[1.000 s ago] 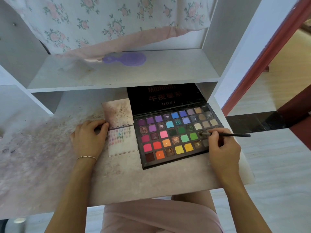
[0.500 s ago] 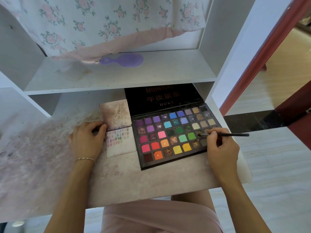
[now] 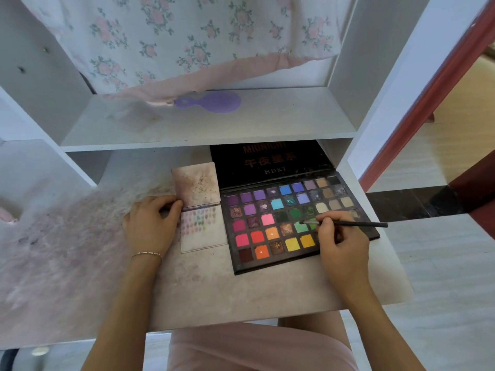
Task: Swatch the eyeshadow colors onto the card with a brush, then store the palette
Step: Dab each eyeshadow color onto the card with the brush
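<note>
An open black eyeshadow palette (image 3: 270, 231) with many coloured pans lies on the desk, its lid (image 3: 267, 163) propped up behind. My right hand (image 3: 340, 242) grips a thin black brush (image 3: 356, 224); the bristle tip rests over a light green pan. Left of the palette lies a folded white swatch card (image 3: 203, 234) with rows of small colour dabs on its lower half. My left hand (image 3: 150, 223) rests on the desk and pins the card's left edge at the fold.
The stained desk surface (image 3: 214, 287) ends just in front of my lap. A white shelf (image 3: 214, 124) above holds a purple hairbrush (image 3: 214, 101), with floral cloth (image 3: 187, 41) hanging over it. A white upright (image 3: 396, 89) stands to the right.
My right hand has slid the brush tip leftward across the palette, from the brownish pans near the right edge to the light green pan. My left hand stays on the card.
</note>
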The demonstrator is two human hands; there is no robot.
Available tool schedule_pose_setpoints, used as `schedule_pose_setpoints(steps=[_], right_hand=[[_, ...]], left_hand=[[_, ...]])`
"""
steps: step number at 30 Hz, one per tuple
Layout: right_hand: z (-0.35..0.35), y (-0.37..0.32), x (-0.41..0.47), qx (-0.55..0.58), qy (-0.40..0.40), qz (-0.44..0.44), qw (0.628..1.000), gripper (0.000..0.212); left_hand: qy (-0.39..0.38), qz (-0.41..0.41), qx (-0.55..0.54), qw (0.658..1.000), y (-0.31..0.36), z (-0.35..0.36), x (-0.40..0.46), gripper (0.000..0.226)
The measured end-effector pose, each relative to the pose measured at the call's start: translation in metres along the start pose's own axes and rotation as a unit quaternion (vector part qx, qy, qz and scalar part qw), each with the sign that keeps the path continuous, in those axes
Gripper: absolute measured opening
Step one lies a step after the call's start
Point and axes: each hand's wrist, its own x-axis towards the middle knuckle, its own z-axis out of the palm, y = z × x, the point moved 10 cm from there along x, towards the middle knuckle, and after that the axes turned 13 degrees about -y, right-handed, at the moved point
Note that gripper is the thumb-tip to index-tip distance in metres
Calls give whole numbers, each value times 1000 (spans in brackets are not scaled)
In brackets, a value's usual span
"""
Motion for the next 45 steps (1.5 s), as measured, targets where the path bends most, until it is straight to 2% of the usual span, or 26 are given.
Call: schedule_pose_setpoints(steps=[4, 12, 16, 45], right_hand=[[34, -21, 5, 18, -44, -27, 999, 19], [104, -43, 12, 7, -135, -42, 990, 30], [125, -45, 17, -26, -159, -31, 986, 16], [142, -31, 19, -62, -201, 16, 977, 9]], left_hand=[[-13, 1, -2, 1000, 1, 1, 0, 21], [-6, -1, -3, 1000, -1, 0, 0, 19], [0, -6, -2, 1000, -3, 1, 0, 19], [23, -1, -10, 1000, -6, 2, 1, 17]])
